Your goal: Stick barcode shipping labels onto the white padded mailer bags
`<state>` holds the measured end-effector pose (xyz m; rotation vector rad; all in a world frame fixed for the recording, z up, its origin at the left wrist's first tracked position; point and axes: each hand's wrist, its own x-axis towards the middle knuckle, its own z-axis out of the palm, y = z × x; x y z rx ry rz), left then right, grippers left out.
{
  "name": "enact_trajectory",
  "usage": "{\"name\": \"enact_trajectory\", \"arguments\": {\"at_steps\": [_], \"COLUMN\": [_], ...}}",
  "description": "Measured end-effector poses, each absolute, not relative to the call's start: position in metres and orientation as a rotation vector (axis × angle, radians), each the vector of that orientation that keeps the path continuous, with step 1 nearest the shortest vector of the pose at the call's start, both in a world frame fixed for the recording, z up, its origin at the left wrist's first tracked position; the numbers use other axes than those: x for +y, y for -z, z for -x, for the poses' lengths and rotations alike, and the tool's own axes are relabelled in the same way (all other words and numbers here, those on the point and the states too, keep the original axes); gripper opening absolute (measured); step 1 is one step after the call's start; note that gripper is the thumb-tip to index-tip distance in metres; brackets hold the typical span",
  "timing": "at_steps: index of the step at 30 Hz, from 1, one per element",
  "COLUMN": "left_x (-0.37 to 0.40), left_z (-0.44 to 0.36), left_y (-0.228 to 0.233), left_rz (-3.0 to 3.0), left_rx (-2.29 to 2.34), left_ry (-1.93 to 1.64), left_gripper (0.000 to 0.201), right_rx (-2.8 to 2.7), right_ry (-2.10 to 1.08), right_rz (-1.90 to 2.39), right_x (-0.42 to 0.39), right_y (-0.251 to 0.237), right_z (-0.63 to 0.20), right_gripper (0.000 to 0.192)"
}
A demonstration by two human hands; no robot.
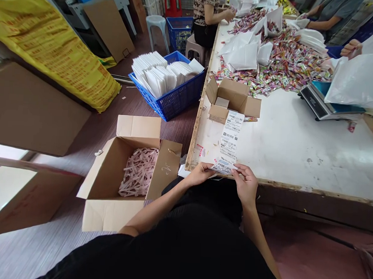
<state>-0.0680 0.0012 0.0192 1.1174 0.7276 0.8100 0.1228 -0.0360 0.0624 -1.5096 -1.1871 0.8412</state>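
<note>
Both my hands meet at the near edge of the white table [299, 141]. My left hand [199, 173] and my right hand [245, 182] pinch the lower end of a long strip of barcode labels [231, 135]. The strip runs up the table to a small open cardboard box [234, 101]. The label between my fingers [223, 167] is bent up off the table.
An open carton [131, 174] with pinkish paper strips sits on the floor at my left. A blue basket [173, 98] holds white envelopes. Wrapped sweets [281, 65] and white bags cover the far table, next to a scale [324, 103]. Other people work at the far end.
</note>
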Motion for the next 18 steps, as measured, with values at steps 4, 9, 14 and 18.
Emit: {"name": "enact_trajectory", "arguments": {"at_steps": [4,9,14,18], "left_x": [0.006,0.024,0.029,0.029], "left_z": [0.063,0.054,0.051,0.050], "left_y": [-0.025,-0.022,-0.013,-0.005], "left_rz": [-0.760,-0.515,-0.465,-0.444], "left_rx": [0.609,0.798,0.820,0.890], "left_ry": [-0.832,-0.763,-0.794,-0.804], "left_gripper": [0.058,0.046,0.039,0.036], "right_rx": [-1.332,-1.501,-1.595,-1.616], "right_ry": [-0.783,-0.744,-0.539,-0.600], "right_rz": [1.490,1.450,1.457,1.414], "right_x": [-0.039,-0.047,-0.051,-0.052], "right_y": [-0.061,-0.055,-0.054,-0.056], "right_z": [-0.119,-0.110,-0.112,-0.115], "right_gripper": [0.021,0.018,0.015,0.015]}}
